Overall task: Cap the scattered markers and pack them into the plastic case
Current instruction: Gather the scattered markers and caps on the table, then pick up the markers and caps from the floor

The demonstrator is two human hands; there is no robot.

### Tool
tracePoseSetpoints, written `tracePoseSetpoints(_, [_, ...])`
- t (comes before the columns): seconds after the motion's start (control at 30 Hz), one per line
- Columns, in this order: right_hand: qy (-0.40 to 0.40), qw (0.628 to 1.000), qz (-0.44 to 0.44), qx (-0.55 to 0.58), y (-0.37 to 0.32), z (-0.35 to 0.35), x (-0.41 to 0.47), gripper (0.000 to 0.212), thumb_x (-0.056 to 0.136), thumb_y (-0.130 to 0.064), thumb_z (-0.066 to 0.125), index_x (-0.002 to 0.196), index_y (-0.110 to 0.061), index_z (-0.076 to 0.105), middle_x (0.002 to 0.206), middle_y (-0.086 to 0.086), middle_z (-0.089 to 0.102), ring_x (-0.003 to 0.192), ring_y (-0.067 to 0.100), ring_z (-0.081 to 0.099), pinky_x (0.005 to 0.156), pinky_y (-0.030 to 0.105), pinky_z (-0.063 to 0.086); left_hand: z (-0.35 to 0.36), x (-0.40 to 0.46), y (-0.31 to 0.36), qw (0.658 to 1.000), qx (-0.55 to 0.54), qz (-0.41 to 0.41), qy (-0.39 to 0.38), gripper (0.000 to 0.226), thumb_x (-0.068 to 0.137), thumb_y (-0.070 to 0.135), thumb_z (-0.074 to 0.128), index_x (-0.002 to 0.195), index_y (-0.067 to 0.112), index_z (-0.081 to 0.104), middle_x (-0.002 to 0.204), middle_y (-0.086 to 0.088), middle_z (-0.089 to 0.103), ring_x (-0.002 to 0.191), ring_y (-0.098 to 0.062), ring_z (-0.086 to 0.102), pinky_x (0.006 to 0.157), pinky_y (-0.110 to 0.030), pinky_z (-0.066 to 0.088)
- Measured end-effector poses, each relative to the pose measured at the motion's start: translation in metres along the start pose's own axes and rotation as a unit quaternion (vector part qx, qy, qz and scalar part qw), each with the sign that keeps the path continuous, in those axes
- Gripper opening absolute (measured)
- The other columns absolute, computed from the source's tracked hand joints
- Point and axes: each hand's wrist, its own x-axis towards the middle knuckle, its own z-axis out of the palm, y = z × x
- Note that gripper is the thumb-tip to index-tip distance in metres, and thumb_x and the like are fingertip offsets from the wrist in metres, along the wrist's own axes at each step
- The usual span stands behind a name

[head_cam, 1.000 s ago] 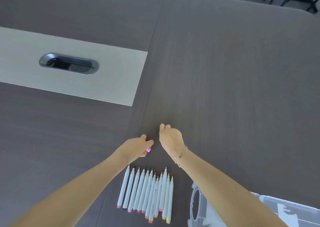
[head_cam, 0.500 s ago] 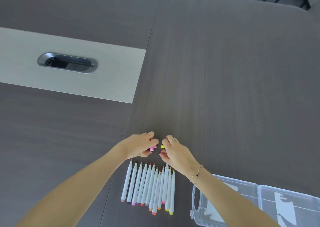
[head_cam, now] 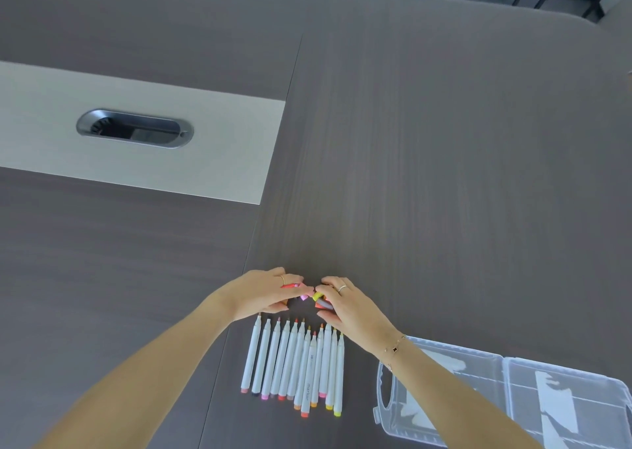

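A row of uncapped markers (head_cam: 294, 363) is laid side by side on the dark table (head_cam: 444, 175), bare coloured tips pointing away from the person. Just beyond those tips, a small heap of loose caps (head_cam: 316, 298) is enclosed between the two hands. The left hand (head_cam: 263, 294) is curled over the caps on its side, with a red one seemingly pinched at the fingertips; the right hand (head_cam: 345, 306) is curled round yellow, orange and grey caps. How many caps each hand actually holds cannot be told. To the right of the marker row, the clear plastic case (head_cam: 513, 400) lies open, partly crossed by the right forearm.

The step in hand is judged to be the gathering of caps, with no marker capped yet. Next, a single cap would need to be picked out, matched by colour to a marker's end and pressed over its tip.

Compared with half a second ago, the hands have been drawn closer together and nearer the marker tips, and more caps are seen between them.
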Motion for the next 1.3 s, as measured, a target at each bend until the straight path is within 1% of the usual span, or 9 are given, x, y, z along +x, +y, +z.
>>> tracePoseSetpoints(0.1, [-0.015, 1.0, 0.001, 0.007, 0.002, -0.009, -0.002, 0.043, 0.092, -0.035, 0.056, 0.13, -0.015, 0.051, 0.136, 0.002, 0.05, 0.12, 0.015, 0.053, 0.098, 0.022, 0.045, 0.001, -0.003, 0.0, 1.0, 0.002, -0.002, 0.009, 0.057, 0.09, 0.029, 0.061, 0.139, 0.031, 0.033, 0.135, 0.0, 0.052, 0.093, -0.016, 0.058, 0.06, -0.025, 0.055])
tracePoseSetpoints(0.2, [-0.023, 0.999, 0.025, 0.034, 0.003, -0.017, -0.008, 0.046, 0.092, -0.04, 0.055, 0.132, -0.018, 0.047, 0.139, -0.001, 0.046, 0.118, 0.013, 0.054, 0.094, 0.015, 0.044, -0.005, -0.003, 0.01, 0.999, -0.026, -0.041, 0.008, 0.055, 0.097, 0.03, 0.047, 0.147, 0.03, 0.025, 0.152, 0.003, 0.031, 0.116, -0.015, 0.05, 0.086, -0.025, 0.051])
tracePoseSetpoints(0.3, [-0.015, 0.996, 0.062, 0.062, 0.001, -0.024, -0.015, 0.046, 0.091, -0.046, 0.053, 0.129, -0.02, 0.049, 0.139, -0.002, 0.046, 0.109, 0.012, 0.06, 0.084, 0.007, 0.043, -0.014, -0.002, 0.022, 0.989, -0.096, -0.114, 0.009, 0.052, 0.098, 0.031, 0.047, 0.146, 0.031, 0.028, 0.153, 0.005, 0.027, 0.119, -0.012, 0.053, 0.096, -0.019, 0.044])
tracePoseSetpoints(0.5, [0.003, 0.991, 0.119, 0.067, -0.008, -0.037, -0.033, 0.045, 0.094, -0.04, 0.05, 0.134, -0.022, 0.046, 0.149, -0.003, 0.036, 0.104, 0.009, 0.062, 0.087, 0.004, 0.036, -0.033, -0.01, 0.043, 0.99, -0.054, -0.127, 0.026, 0.044, 0.098, 0.026, 0.047, 0.141, 0.025, 0.041, 0.153, 0.001, 0.029, 0.118, -0.013, 0.056, 0.094, -0.021, 0.047])
tracePoseSetpoints(0.6, [0.001, 0.989, 0.135, 0.062, -0.012, -0.049, -0.056, 0.038, 0.097, -0.033, 0.047, 0.133, -0.02, 0.048, 0.14, -0.002, 0.045, 0.102, 0.009, 0.062, 0.088, 0.008, 0.04, -0.044, -0.009, 0.064, 0.99, 0.0, -0.143, 0.007, 0.038, 0.099, 0.021, 0.041, 0.137, 0.024, 0.046, 0.149, 0.002, 0.035, 0.126, -0.012, 0.047, 0.095, -0.019, 0.044])
tracePoseSetpoints(0.77, [-0.027, 0.982, 0.184, 0.023, 0.004, -0.07, -0.108, 0.023, 0.097, -0.023, 0.041, 0.11, -0.016, 0.059, 0.112, 0.001, 0.058, 0.099, 0.017, 0.059, 0.077, 0.022, 0.043, -0.07, 0.017, 0.105, 0.977, -0.02, -0.21, -0.006, 0.029, 0.099, 0.028, 0.04, 0.124, 0.026, 0.054, 0.115, 0.005, 0.062, 0.091, -0.01, 0.063, 0.076, -0.016, 0.048])
tracePoseSetpoints(0.9, [-0.049, 0.968, 0.245, 0.009, 0.029, -0.089, -0.18, 0.025, 0.097, -0.023, 0.038, 0.111, -0.012, 0.056, 0.112, 0.005, 0.058, 0.104, 0.023, 0.056, 0.083, 0.032, 0.044, -0.082, 0.064, 0.171, 0.977, 0.018, -0.211, -0.016, 0.029, 0.096, 0.024, 0.036, 0.111, 0.019, 0.06, 0.11, 0.0, 0.06, 0.093, -0.02, 0.061, 0.067, -0.032, 0.049])
tracePoseSetpoints(1.1, [-0.043, 0.945, 0.326, -0.004, 0.077, -0.111, -0.326, 0.029, 0.097, -0.014, 0.033, 0.118, -0.007, 0.052, 0.116, 0.01, 0.059, 0.109, 0.028, 0.058, 0.083, 0.036, 0.046, -0.08, 0.155, 0.3, 0.988, 0.04, -0.147, -0.006, 0.034, 0.099, 0.023, 0.033, 0.13, 0.018, 0.044, 0.117, -0.002, 0.058, 0.103, -0.022, 0.059, 0.082, -0.033, 0.047])
tracePoseSetpoints(1.3, [-0.022, 0.89, 0.451, 0.059, 0.12, -0.119, -0.502, 0.034, 0.092, -0.011, 0.036, 0.121, -0.012, 0.055, 0.123, 0.006, 0.057, 0.113, 0.028, 0.056, 0.089, 0.035, 0.045, -0.074, 0.251, 0.462, 0.994, 0.02, -0.111, -0.001, 0.025, 0.094, 0.022, 0.036, 0.113, 0.017, 0.051, 0.105, -0.002, 0.058, 0.094, -0.025, 0.059, 0.073, -0.031, 0.044])
